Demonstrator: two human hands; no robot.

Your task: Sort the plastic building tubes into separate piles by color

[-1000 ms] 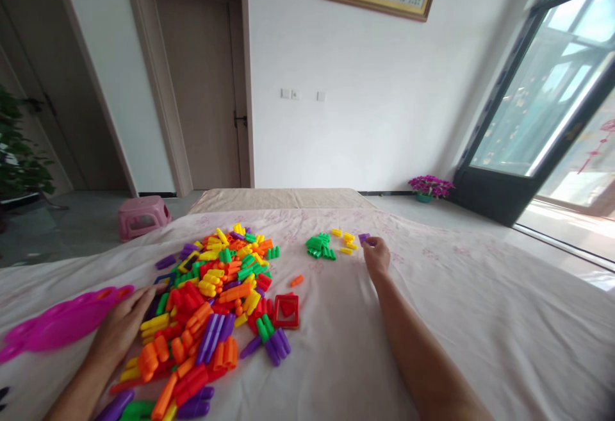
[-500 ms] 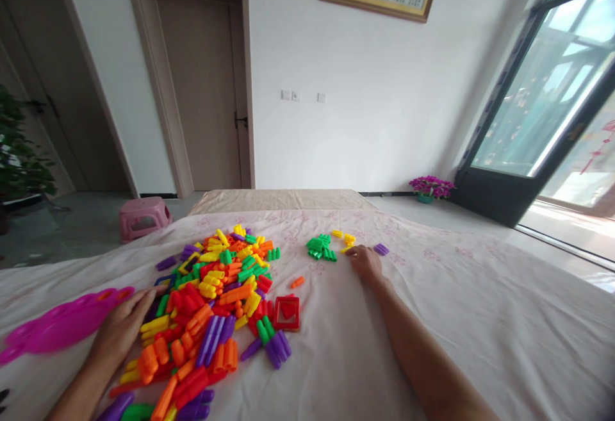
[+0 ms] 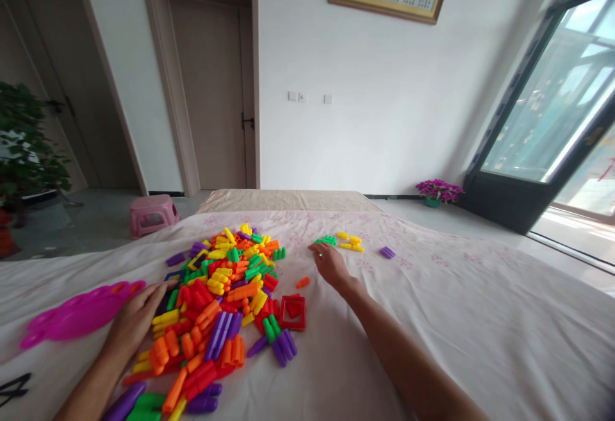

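Note:
My left hand (image 3: pixel 138 318) lies against the left side of a heap of colourful plastic building blocks (image 3: pixel 218 331), fingers stretched out and holding nothing I can see. Out to the right, my right hand (image 3: pixel 331 266) hovers at a small group of green blocks (image 3: pixel 327 240) and covers most of it. Its fingers point left and are loosely extended, with a speck of green showing between them. Just right of it lie several yellow blocks (image 3: pixel 353 247), and farther right is a purple block (image 3: pixel 387 252). A lone orange block (image 3: pixel 303 282) rests between the heap and this hand.
A magenta plastic tray (image 3: pixel 79 315) lies left of my left hand. Next to the heap's right side is a red square frame (image 3: pixel 293 313). A black thin-framed object (image 3: pixel 14 389) sits at the left edge. Beyond the cloth-covered table stands a pink stool (image 3: pixel 154 214).
My right hand has moved left from the yellow blocks to the green ones, leaving the yellow blocks uncovered. My left hand stays beside the heap. The view has shifted slightly left.

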